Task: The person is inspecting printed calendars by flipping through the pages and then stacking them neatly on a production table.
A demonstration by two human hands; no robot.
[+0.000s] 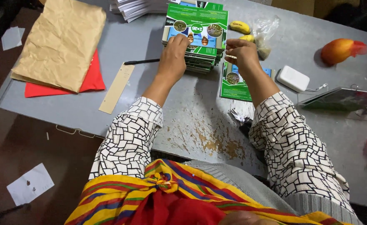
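Note:
A stack of green printed cartons (196, 31) lies flat on the grey metal table (192, 112). My left hand (174, 56) rests on the stack's near left corner, fingers curled over the top carton. At the stack's right edge my right hand (242, 52) has its fingers pinched together on the edge of a carton. Beside my right forearm lies a single green carton (233, 85), flat on the table.
Brown paper (60, 41) over a red sheet (89, 79) lies at the left, with a black pen (142, 61) and a tan card strip (116, 88) nearby. White papers (135, 8), bananas (240, 27), a plastic bag (265, 33), a white charger (292, 78), a mango (338, 50) and a phone (342, 99) lie around.

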